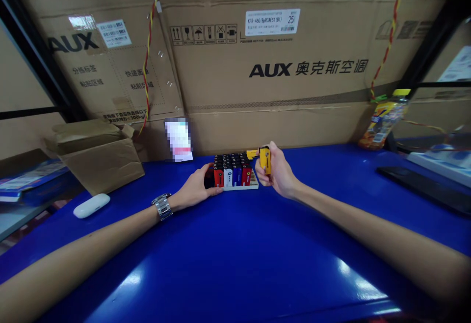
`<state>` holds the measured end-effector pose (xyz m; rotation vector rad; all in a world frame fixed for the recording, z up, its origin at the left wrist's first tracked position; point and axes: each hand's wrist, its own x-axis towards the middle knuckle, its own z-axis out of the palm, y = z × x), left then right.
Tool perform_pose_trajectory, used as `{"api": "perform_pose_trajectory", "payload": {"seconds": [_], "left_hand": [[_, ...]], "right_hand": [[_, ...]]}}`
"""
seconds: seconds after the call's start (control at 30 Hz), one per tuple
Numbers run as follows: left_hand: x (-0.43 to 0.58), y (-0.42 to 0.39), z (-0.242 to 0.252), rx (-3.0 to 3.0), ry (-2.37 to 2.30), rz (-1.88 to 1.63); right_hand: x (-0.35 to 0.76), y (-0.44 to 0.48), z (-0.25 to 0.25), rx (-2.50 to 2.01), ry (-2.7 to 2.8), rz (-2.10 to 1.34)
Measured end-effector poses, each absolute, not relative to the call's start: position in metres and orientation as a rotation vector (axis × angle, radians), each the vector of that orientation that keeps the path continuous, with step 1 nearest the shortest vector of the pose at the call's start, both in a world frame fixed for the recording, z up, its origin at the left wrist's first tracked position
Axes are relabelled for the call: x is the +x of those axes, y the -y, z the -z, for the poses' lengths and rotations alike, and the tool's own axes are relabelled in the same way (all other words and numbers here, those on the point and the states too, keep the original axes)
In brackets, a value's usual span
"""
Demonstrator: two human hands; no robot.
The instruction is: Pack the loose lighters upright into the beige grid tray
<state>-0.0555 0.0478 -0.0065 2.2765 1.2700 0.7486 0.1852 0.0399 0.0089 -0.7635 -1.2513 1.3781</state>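
A white tray holds rows of upright lighters in red, white and blue with black tops, near the middle of the blue table. My left hand grips the tray's left end, its thumb along the front and the other fingers behind. Just right of the tray, my right hand is raised and closed round a yellow lighter. More yellow lighters lie behind the tray, partly hidden. At the tray's right end some slots show without lighters.
An open cardboard box and a white case are on the left. A phone leans against large cartons at the back. On the right are a drink bottle and a long black object.
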Motion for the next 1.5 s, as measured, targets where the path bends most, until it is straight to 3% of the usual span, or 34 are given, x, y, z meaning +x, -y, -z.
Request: {"api": "perform_pose_trajectory", "payload": {"seconds": [0.23,0.63,0.9,1.07,1.3,1.5], "left_hand": [[-0.054,-0.044,0.002,2.260,-1.155,-0.730],[-0.055,-0.046,0.004,2.241,-1.144,-0.752],[-0.054,-0.045,0.004,2.239,-1.161,-0.753],[-0.053,-0.044,0.003,2.200,-1.125,-0.766],[-0.052,-0.042,0.001,2.162,-1.178,-0.751],[-0.052,-0.041,0.001,2.139,-1.180,-0.740]], "right_hand": [[0.208,-0.063,0.003,-0.923,1.592,-0.675],[0.213,-0.071,0.012,-0.903,1.801,-0.739],[0.215,-0.073,0.011,-1.055,1.990,-0.341],[0.230,-0.083,0.011,-1.037,2.089,-0.338],[0.274,-0.105,0.022,-1.759,2.052,0.312],[0.277,-0.109,0.027,-1.972,2.116,0.259]]}}
